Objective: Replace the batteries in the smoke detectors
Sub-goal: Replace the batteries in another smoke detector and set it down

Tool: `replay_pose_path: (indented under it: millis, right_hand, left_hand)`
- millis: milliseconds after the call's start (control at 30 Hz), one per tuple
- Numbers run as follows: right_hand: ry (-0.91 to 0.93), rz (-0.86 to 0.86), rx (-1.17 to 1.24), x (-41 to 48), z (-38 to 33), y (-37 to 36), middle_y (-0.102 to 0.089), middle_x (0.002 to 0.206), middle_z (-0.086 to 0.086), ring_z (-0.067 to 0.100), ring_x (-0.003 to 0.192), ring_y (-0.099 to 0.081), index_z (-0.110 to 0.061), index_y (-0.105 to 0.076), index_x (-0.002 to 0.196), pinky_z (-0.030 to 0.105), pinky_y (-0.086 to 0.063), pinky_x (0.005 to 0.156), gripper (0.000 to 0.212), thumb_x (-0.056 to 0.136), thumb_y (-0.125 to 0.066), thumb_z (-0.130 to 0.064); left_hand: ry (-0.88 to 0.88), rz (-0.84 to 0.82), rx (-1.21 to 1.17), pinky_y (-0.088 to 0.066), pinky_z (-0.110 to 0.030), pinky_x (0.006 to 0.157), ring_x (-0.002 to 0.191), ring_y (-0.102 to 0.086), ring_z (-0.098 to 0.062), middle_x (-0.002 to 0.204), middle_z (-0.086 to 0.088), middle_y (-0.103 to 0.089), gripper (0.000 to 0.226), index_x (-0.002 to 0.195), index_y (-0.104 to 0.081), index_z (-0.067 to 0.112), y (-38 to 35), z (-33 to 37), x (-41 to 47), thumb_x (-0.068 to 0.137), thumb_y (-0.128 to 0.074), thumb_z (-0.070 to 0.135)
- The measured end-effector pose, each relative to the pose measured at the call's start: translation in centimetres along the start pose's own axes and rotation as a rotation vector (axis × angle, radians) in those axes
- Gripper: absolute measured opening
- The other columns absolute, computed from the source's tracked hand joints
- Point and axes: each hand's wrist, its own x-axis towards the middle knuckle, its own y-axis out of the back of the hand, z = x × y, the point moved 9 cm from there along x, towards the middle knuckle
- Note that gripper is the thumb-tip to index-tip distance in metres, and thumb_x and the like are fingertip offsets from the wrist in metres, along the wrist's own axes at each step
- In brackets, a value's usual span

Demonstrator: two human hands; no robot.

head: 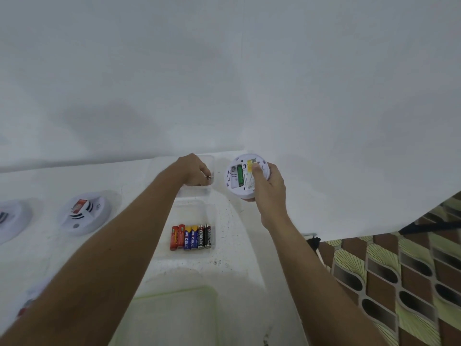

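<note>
The right hand point(269, 187) holds a round white smoke detector point(233, 183) up above the far end of the white desk point(234, 236), back side facing up. Its fingers wrap around the rim from underneath and the thumb presses flat on the yellow-and-white label. The little compartment in the back stands open, and a green part point(240, 174) shows inside it.

Just to the left of the detector, the left hand point(193, 171) reaches down into a clear plastic box point(212, 161) at the back edge of the desk. Its fingers are curled together and pinch a small dark object point(208, 177), too small to make out.

Nearer to the person sits a second clear tray point(195, 204) with six batteries point(190, 237) lying side by side in it: two red, two blue and yellow, two black. Nearer still is a box with a pale green lid point(174, 313).

Off to the left, two more white detectors lie on the desk, one point(84, 212) with a red and orange piece on top, the other point(11, 219) cut off by the edge of view. A patterned brown and yellow floor point(399, 270) shows on the right.
</note>
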Motion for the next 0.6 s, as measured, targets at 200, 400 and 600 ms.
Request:
replay_pose_path:
  millis: [200, 400, 600]
  right_hand:
    - [0.011, 0.005, 0.005, -0.7, -0.6, -0.1, -0.065, 0.106, -0.001, 0.009, 0.089, -0.065, -0.017, -0.060, 0.121, 0.023, -0.055, 0.051, 0.022, 0.102, -0.053, -0.028]
    - [0.016, -0.011, 0.039, -1.8, -1.1, -0.8, -0.065, 0.104, 0.000, 0.010, 0.089, -0.065, -0.016, -0.060, 0.118, 0.025, -0.056, 0.051, 0.020, 0.102, -0.054, -0.027]
    - [0.025, -0.024, 0.052, -3.5, -1.6, -2.1, -0.066, 0.104, -0.002, 0.009, 0.089, -0.065, -0.016, -0.059, 0.122, 0.022, -0.054, 0.051, 0.023, 0.103, -0.054, -0.028]
  left_hand:
    - [0.017, 0.058, -0.123, -0.048, -0.028, 0.075, 0.092, -0.061, -0.022, 0.097, -0.001, -0.063, 0.020, 0.093, -0.065, 0.015, 0.3, -0.7, -0.2, 0.076, -0.075, 0.013]
    - [-0.166, 0.278, -0.497, -0.049, -0.026, 0.063, 0.075, -0.062, -0.018, 0.093, 0.000, -0.068, 0.019, 0.101, -0.068, 0.020, 2.7, -0.7, -2.4, 0.087, -0.061, 0.008]
    - [-0.301, 0.390, -0.648, -0.046, -0.024, 0.064, 0.079, -0.063, -0.012, 0.096, 0.006, -0.067, 0.023, 0.115, -0.064, 0.028, 4.8, -0.5, -7.2, 0.094, -0.060, 0.021]
